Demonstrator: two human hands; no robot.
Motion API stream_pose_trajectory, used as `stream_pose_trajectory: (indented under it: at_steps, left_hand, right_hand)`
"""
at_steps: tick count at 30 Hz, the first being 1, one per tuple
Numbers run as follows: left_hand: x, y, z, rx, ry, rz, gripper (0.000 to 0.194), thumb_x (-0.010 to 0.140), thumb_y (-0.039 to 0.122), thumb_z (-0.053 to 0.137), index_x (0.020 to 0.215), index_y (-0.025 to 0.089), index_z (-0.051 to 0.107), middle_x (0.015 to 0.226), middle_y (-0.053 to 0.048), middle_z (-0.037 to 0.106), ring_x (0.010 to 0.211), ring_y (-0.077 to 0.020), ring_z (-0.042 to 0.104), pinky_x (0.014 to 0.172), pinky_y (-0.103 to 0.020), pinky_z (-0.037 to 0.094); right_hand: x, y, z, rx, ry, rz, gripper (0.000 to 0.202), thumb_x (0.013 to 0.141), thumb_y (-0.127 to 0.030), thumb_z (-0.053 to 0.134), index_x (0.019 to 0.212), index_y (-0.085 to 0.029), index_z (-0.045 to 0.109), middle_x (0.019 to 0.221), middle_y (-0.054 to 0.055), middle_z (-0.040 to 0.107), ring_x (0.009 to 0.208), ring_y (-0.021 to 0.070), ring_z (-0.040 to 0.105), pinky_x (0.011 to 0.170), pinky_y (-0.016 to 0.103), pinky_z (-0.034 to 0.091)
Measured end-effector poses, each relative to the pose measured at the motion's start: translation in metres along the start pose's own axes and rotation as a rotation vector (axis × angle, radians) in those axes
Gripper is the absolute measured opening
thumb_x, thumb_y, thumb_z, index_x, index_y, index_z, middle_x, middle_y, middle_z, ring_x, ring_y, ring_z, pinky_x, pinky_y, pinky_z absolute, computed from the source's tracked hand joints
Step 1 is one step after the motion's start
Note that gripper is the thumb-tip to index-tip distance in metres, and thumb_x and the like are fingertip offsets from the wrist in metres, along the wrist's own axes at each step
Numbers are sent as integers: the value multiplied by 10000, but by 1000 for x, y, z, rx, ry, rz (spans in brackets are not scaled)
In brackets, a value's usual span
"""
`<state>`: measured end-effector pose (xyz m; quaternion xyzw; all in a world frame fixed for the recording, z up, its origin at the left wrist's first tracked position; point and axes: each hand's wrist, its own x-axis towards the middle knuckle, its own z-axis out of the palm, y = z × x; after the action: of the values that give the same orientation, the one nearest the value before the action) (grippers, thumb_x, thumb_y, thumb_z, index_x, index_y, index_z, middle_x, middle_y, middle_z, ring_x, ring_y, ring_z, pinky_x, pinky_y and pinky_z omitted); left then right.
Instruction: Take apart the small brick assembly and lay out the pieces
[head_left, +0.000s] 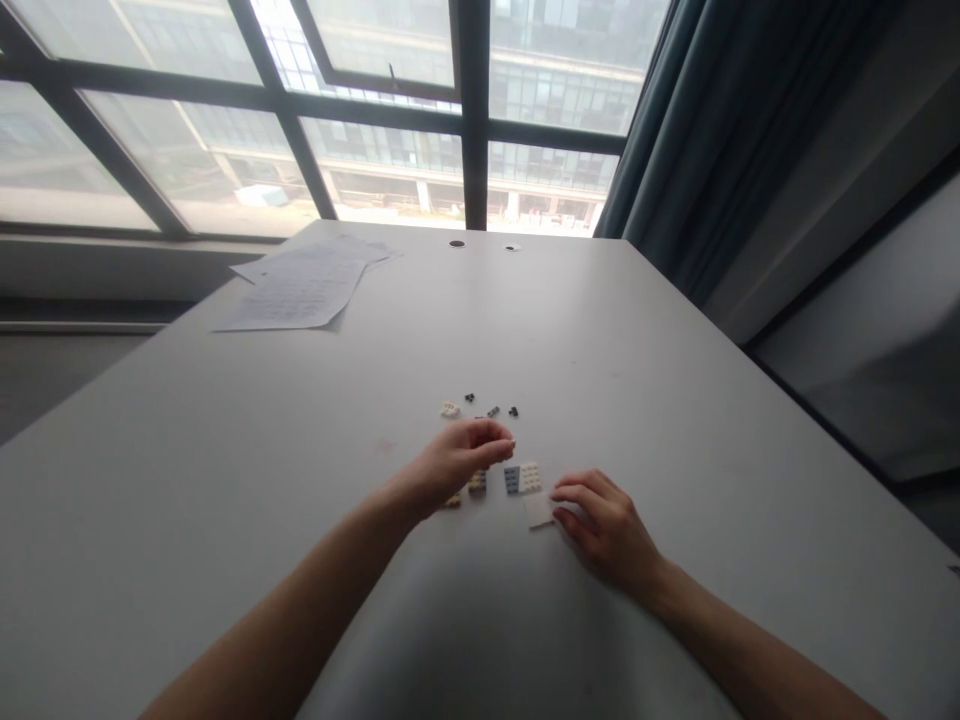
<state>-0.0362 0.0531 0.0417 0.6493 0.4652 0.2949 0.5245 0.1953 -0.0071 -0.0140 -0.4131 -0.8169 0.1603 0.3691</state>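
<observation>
My left hand (472, 447) is raised above the small bricks, thumb and fingertips pinched on a tiny pale piece whose shape is too small to tell. Partly under it lie tan pieces (454, 499) and a dark-and-tan brick (478, 481). A grey studded plate (511, 480) sits beside a cream studded plate (530, 477). Just below them is a smooth pale square (538, 512). At its right edge, my right hand (592, 510) rests with fingers curled and apart, its fingertips near or touching the square.
Beyond my left hand lie a white piece (450, 409), a grey piece (493, 411) and small black pieces (513, 411). Printed papers (300, 290) overlap at the white table's far left. Two round holes mark the far edge, before the windows.
</observation>
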Motion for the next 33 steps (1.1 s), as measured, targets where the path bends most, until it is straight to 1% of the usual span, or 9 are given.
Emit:
stream_pose_trajectory:
  at_steps: [2, 5, 8, 11, 14, 17, 22, 29, 33]
  left_hand:
    - [-13, 0, -2, -396, -38, -110, 278, 769, 430, 649, 794, 158, 599, 718, -18, 599, 634, -119, 530, 593, -235, 406]
    - [-31, -3, -5, -583, -27, -172, 299, 741, 425, 695, 775, 154, 572, 700, -2, 568, 619, -96, 503, 594, -217, 385]
    - [-48, -7, -6, -365, -9, -103, 254, 797, 405, 640, 810, 158, 582, 722, -5, 585, 645, -112, 511, 619, -235, 396]
    - [-67, -12, -1, 178, 9, 95, 146, 873, 309, 559, 827, 176, 597, 801, -19, 617, 753, -149, 535, 695, -271, 411]
    - [-84, -22, 9, 735, 3, 322, 160, 920, 198, 484, 795, 182, 583, 837, -31, 621, 806, -173, 525, 753, -312, 393]
    - [-90, -33, 15, 1027, -49, 512, 166, 930, 141, 441, 837, 182, 573, 850, -37, 611, 802, -178, 522, 752, -321, 385]
    - [-89, -47, 1, 1064, 53, 679, 118, 922, 159, 485, 982, 198, 579, 981, -45, 624, 885, -185, 536, 792, -325, 390]
    - [-88, -62, -26, 919, 389, 619, 59, 868, 173, 577, 911, 204, 603, 908, -35, 642, 836, -177, 537, 779, -321, 414]
    - [-86, -65, -25, 850, 457, 593, 67, 856, 161, 589, 908, 200, 603, 893, -35, 638, 828, -175, 530, 777, -323, 425]
  right_hand:
    - [-1, 1, 0, 4, -6, 0, 118, 884, -199, 557, 970, -224, 634, 971, 73, 648, 909, 214, 590, 797, 366, 504]
    - [-1, 1, -1, 1, -12, -6, 116, 890, -205, 557, 975, -225, 634, 973, 70, 649, 910, 211, 591, 795, 362, 505]
    - [-1, 0, -2, -10, -9, -15, 118, 892, -205, 557, 981, -227, 631, 970, 69, 650, 905, 210, 593, 790, 363, 507]
    - [-2, -3, -3, -35, 1, -44, 129, 892, -189, 550, 986, -227, 630, 961, 70, 652, 896, 210, 596, 781, 362, 511]
    - [-3, -8, -3, -91, -4, -123, 158, 888, -163, 543, 1009, -224, 625, 961, 74, 656, 890, 209, 594, 783, 360, 505]
    - [-4, -17, 0, -183, -69, -244, 188, 880, -139, 542, 1037, -213, 618, 967, 78, 662, 880, 207, 582, 785, 360, 489]
    - [1, -31, 11, -275, -171, -443, 163, 901, -136, 525, 1030, -174, 617, 969, 75, 661, 903, 199, 563, 799, 348, 453]
    - [34, -46, 32, -351, -306, -483, 210, 932, -161, 507, 1117, -200, 596, 964, 55, 640, 897, 188, 534, 840, 354, 398]
    - [41, -50, 40, -371, -393, -518, 162, 936, -172, 507, 1064, -199, 603, 948, 44, 634, 892, 190, 519, 822, 350, 377]
